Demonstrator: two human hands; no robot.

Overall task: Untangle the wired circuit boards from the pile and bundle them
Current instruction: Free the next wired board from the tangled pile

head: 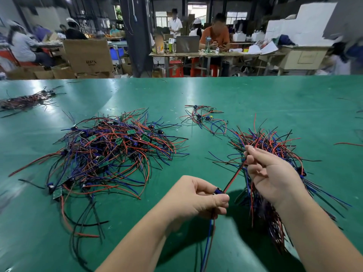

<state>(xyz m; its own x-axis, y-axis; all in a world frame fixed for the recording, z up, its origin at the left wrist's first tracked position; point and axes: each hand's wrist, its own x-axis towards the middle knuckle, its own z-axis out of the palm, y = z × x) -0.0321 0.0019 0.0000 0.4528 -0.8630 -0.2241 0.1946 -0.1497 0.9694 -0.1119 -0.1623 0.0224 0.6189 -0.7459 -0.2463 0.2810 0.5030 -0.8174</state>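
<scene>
Left hand pinches one board; right hand pinches its wires. A bundle sits at right; the larger pile at left suggests most sorting is not yet done.

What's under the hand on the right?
A bundle of red, blue and black wires spreads beneath the right hand, which pinches one wire. Hand and forearm cover its middle, so any boards there are hidden.

Bright, even overhead light here; we catch pale glare streaking the green table far left and centre. Soft shadows pool beneath the left hand and right hand. The hall behind is blurred, and we see the corners smear and stretch with the wide lens.
</scene>
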